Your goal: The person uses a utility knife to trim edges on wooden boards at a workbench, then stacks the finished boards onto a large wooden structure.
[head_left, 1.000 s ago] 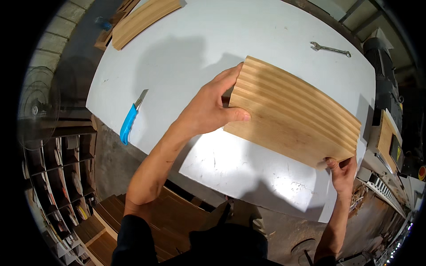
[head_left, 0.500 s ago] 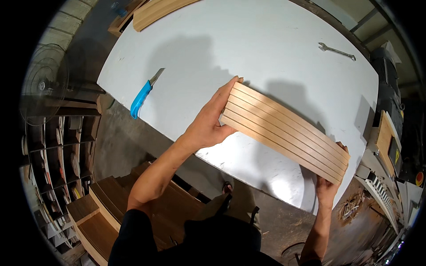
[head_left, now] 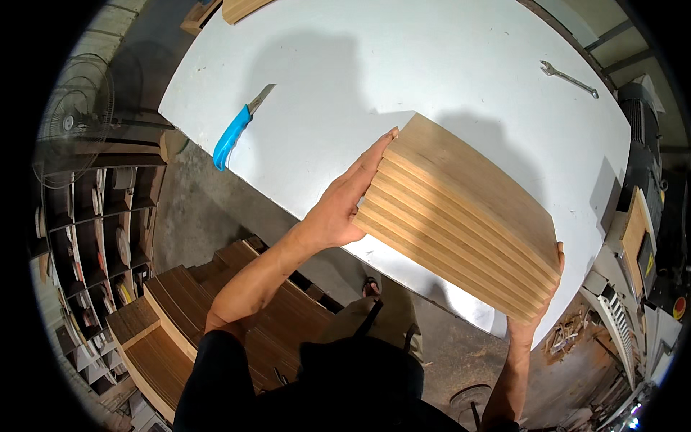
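- A white desk [head_left: 309, 122] fills the middle of the room, with bare concrete floor [head_left: 191, 209] showing along its near side.
- Between my two hands I have a stack of boards [head_left: 461, 223], light wood, several pieces pressed together. It is up in front of me, over the near part of the desk, slanting down toward my right. One broad face shows on the far side, and the long edges, slightly stepped, face me. I cannot tell whether it touches the desk underneath.
- My left hand [head_left: 335, 212] lies along the left end of the stack, fingers stretched out and holding the wood; the thumb is mostly hidden.
- My right hand [head_left: 529, 324] holds the opposite end, fingers bearing on the wood, partly hidden behind it.
- A knife [head_left: 232, 137] with a blue handle lies on the desk to my left, blade out and pointing away, its handle end by the near edge.
- A wrench [head_left: 568, 79] lies at the far right of the desk, well apart from the stack.
- A plank [head_left: 243, 9] sits at the far left edge, partly cut off.
- Off to my left are a fan [head_left: 70, 124] and a shelf [head_left: 137, 189] with many compartments.
- Brown boards [head_left: 194, 306] lie below my left arm [head_left: 252, 291].
- Wood scraps [head_left: 565, 340] litter the floor at right.
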Motion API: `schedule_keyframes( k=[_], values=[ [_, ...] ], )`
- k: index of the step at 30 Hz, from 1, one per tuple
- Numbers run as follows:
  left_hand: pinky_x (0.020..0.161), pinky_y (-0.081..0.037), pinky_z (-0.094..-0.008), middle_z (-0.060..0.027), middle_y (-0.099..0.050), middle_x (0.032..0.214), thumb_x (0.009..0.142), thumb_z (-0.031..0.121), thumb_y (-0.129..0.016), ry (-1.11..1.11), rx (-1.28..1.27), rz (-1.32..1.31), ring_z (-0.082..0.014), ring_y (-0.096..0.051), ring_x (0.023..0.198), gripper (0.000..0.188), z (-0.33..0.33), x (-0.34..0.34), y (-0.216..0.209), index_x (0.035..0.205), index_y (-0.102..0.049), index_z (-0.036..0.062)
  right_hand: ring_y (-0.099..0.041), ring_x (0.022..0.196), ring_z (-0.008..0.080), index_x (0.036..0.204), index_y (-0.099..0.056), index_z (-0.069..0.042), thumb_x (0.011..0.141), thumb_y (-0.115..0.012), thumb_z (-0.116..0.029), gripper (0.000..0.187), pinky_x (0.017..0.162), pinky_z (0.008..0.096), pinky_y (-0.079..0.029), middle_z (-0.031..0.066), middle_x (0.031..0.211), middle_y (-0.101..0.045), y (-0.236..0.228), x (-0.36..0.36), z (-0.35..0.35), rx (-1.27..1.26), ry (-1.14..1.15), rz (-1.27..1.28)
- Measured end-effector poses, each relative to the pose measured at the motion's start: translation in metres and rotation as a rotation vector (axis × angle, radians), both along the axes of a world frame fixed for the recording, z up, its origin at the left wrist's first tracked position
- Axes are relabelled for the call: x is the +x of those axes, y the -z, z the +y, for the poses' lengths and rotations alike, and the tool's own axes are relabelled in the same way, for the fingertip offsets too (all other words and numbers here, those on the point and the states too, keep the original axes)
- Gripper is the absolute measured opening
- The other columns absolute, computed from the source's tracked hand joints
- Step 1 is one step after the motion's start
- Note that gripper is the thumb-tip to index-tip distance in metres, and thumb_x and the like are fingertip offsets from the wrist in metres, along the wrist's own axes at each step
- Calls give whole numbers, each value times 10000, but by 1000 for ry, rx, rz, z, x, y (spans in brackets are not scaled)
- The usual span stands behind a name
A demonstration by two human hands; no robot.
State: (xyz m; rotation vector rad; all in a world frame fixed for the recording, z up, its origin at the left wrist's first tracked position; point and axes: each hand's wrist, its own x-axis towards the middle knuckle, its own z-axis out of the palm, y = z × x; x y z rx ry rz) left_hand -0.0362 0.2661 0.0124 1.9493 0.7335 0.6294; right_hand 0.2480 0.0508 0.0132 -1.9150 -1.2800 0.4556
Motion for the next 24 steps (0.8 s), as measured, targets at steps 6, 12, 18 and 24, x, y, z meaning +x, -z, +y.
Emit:
schedule_keyframes(
  k=[6, 12, 18, 24],
  values=[
    [1116, -301, -406, -105, -205, 1542, 746, 125, -707, 5, -20, -5, -314, -273, 1389, 934, -1, -2, 2, 1494, -147, 118, -196, 1409, 331, 1471, -189, -66, 761, -699, -477, 966, 1130, 453, -205, 196, 1530, -159, 3, 0, -4, -30, -6, 0],
    [1111, -311, -407, -106, -204, 1542, 743, 160, -713, 11, -10, 7, -327, -284, 1381, 942, 0, -3, 4, 1495, -147, 119, -180, 1411, 339, 1470, -182, -52, 757, -692, -500, 984, 1130, 453, -193, 197, 1530, -156, 2, -1, -4, -18, -33, -24],
    [1116, -305, -410, -112, -216, 1537, 734, 166, -725, 1, -55, -23, -323, -283, 1383, 952, -1, -2, 6, 1493, -152, 118, -217, 1400, 304, 1470, -174, -38, 751, -707, -441, 982, 1126, 414, -204, 172, 1531, -184, 4, 1, -3, 4, -49, -54],
    [1105, -321, -406, -120, -226, 1533, 743, 158, -727, -12, -61, -25, -318, -288, 1382, 934, -2, -1, 4, 1489, -168, 101, -200, 1403, 348, 1475, -162, -61, 709, -701, -582, 1072, 1126, 467, -209, 201, 1527, -163, 6, 6, -7, -34, -29, -16]
  ],
)
